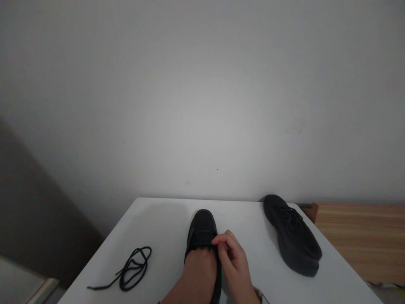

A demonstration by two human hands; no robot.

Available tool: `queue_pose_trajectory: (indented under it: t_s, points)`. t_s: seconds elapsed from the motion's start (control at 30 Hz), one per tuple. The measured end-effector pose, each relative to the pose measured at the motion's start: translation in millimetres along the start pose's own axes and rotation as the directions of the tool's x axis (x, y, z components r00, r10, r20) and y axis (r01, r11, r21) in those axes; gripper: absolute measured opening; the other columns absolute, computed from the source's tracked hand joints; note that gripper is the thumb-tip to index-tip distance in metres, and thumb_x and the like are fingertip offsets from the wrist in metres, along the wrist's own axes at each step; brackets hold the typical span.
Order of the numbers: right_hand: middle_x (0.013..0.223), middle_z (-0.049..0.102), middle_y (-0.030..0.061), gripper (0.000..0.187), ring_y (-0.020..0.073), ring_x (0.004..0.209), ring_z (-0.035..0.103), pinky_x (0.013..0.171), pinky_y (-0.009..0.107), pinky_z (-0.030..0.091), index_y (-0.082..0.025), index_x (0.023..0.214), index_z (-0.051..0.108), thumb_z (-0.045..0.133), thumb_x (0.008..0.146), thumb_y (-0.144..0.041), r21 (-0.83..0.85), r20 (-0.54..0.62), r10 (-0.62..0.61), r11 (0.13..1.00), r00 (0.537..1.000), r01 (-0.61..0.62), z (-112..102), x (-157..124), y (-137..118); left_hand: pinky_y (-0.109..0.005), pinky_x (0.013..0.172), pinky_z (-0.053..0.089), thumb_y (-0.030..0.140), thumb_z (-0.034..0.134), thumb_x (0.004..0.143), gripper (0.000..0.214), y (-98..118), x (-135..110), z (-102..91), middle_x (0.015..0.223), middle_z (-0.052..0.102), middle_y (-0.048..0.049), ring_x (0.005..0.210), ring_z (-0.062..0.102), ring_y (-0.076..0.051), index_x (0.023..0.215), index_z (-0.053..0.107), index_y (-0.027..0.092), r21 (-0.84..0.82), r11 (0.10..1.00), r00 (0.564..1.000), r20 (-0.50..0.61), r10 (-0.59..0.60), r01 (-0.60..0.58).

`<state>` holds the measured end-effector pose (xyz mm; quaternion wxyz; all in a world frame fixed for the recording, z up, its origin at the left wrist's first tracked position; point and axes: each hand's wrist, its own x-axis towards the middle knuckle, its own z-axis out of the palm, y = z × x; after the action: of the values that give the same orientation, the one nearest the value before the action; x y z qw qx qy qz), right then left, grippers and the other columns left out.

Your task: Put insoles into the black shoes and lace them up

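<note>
A black shoe [201, 223] stands on the white table in front of me, toe toward the wall. My left hand [201, 264] reaches into its opening, with the fingers hidden inside. Beside the shoe's right edge, my right hand [232, 259] has thumb and index finger pinched together, the fingertip touching the upper near the opening. Whatever lies between those fingertips is too small to make out. A loosely coiled black shoelace [134, 268] lies to the left. On the right is a second black shoe [292, 236], with a lace tied through it.
The white tabletop [169, 219] meets a pale wall [202, 105] at the back. Past its right edge is a wood-grain panel [360, 240]. At the lower left, a pale surface [19, 280] sits beyond the table's left edge.
</note>
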<state>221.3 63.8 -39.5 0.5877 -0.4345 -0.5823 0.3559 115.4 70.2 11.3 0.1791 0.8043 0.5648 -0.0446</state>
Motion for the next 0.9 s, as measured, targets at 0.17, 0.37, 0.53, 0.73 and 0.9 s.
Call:
queue_pose_trajectory:
  t_s: [0.17,0.37,0.53,0.73,0.9]
  points:
    - [0.075,0.052,-0.0012,0.022,0.0172,0.069,0.051,0.062,0.027,0.038,-0.023,0.085,0.068,0.049,0.096,-0.024,0.006,-0.004,0.001,1.0,1.0,-0.001,0,0,1,-0.04,0.079,0.061,-0.001,0.039,0.092,0.04,-1,1,0.3,0.102,0.079,-0.0182,0.089,0.077,-0.031,0.109,0.074,0.01,-0.035,0.998,0.998,-0.029,-0.053,0.052]
    - [0.077,0.054,-0.0001,0.023,0.0179,0.072,0.053,0.064,0.027,0.039,-0.023,0.084,0.067,0.048,0.096,-0.024,-0.007,0.003,-0.021,1.0,1.0,0.021,1,-1,2,-0.037,0.077,0.061,0.008,0.044,0.093,0.035,-2,-2,0.2,0.1,0.08,-0.0142,0.089,0.078,-0.03,0.107,0.076,0.016,-0.077,0.995,0.994,-0.082,-0.067,0.061]
    - [0.077,0.055,-0.0001,0.022,0.0176,0.071,0.054,0.064,0.026,0.039,-0.023,0.086,0.067,0.047,0.096,-0.022,-0.026,-0.004,-0.03,0.999,1.0,0.029,0,-1,1,-0.036,0.075,0.06,0.008,0.043,0.093,0.036,-1,-2,-1.7,0.096,0.08,-0.0162,0.087,0.078,-0.03,0.102,0.077,0.014,-0.093,0.993,0.994,-0.076,-0.085,0.077]
    - [0.074,0.052,-0.0014,0.021,0.0161,0.066,0.052,0.06,0.025,0.039,-0.022,0.085,0.065,0.047,0.092,-0.015,-0.134,-0.001,-0.082,0.988,0.997,0.081,2,-3,4,-0.035,0.077,0.059,0.011,0.046,0.093,0.034,-2,-2,-8.6,0.096,0.081,-0.0153,0.089,0.078,-0.029,0.101,0.078,0.015,-0.129,0.991,0.996,-0.078,-0.032,0.021]
    - [0.069,0.049,-0.0039,0.019,0.0148,0.059,0.05,0.056,0.025,0.039,-0.021,0.102,0.063,0.048,0.091,-0.017,-0.193,-0.017,-0.088,0.978,0.996,0.083,8,-4,10,-0.034,0.081,0.057,0.013,0.045,0.094,0.033,-9,0,-13.2,0.097,0.08,-0.0138,0.091,0.076,-0.027,0.106,0.075,0.014,-0.168,0.986,0.993,-0.117,-0.014,-0.006]
